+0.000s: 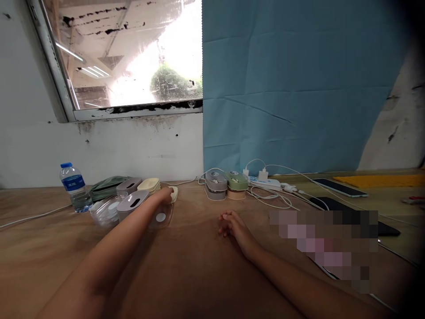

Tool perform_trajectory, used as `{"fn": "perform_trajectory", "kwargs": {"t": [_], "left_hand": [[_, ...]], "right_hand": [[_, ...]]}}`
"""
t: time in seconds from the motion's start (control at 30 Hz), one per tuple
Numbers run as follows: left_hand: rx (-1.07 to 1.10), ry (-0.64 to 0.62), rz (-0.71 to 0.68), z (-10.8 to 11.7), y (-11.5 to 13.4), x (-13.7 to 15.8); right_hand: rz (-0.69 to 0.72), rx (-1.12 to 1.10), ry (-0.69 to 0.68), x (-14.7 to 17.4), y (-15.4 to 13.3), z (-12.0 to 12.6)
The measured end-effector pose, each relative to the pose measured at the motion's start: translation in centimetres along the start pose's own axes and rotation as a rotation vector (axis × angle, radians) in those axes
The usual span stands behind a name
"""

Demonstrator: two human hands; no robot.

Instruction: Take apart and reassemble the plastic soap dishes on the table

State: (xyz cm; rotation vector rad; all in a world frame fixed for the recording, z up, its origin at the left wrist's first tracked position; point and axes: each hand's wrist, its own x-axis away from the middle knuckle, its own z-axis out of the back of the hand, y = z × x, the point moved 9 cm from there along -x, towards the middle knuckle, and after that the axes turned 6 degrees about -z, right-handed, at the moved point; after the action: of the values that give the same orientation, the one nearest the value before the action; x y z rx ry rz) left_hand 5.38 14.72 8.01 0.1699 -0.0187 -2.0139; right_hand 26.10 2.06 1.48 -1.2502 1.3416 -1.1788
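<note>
My left hand (165, 196) reaches out to the far left part of the table. Its fingers are closed on a flat pale yellow lid (174, 195). Beside it stands a stack of pale yellow pieces (149, 184). A clear plastic lid (160, 217) with a white round spot lies just under my left wrist. Left of my forearm is a grey-mauve box (133, 200) with a dark slot in its top. My right hand (235, 227) rests on the bare wood, fingers loosely curled and apart, holding nothing.
Clear containers (105, 210), a water bottle (76, 188) and a green pouch (108, 188) stand at left. Grey boxes (215, 185) and a green one on a tan one (237, 184) sit by the wall. Right are a power strip (265, 182), white cables and a phone (340, 187).
</note>
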Motion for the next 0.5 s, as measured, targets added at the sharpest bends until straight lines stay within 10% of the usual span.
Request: {"fn": "perform_trajectory", "kwargs": {"t": [0.13, 0.27, 0.4, 0.5], "left_hand": [[0.034, 0.134, -0.095, 0.3, 5.4, 4.6], [0.096, 0.258, -0.472, -0.9, 12.0, 12.1], [0.242, 0.259, -0.471, -2.2, 12.3, 15.3], [0.476, 0.291, -0.377, -2.3, 10.5, 14.6]], "right_hand": [[0.055, 0.064, 0.002, 0.3, -0.4, -0.1], [0.215, 0.198, 0.038, 0.5, -1.7, 0.3], [0.702, 0.735, 0.213, 0.1, -5.2, -0.6], [0.788, 0.833, 0.359, -2.7, -6.0, -0.7]]}}
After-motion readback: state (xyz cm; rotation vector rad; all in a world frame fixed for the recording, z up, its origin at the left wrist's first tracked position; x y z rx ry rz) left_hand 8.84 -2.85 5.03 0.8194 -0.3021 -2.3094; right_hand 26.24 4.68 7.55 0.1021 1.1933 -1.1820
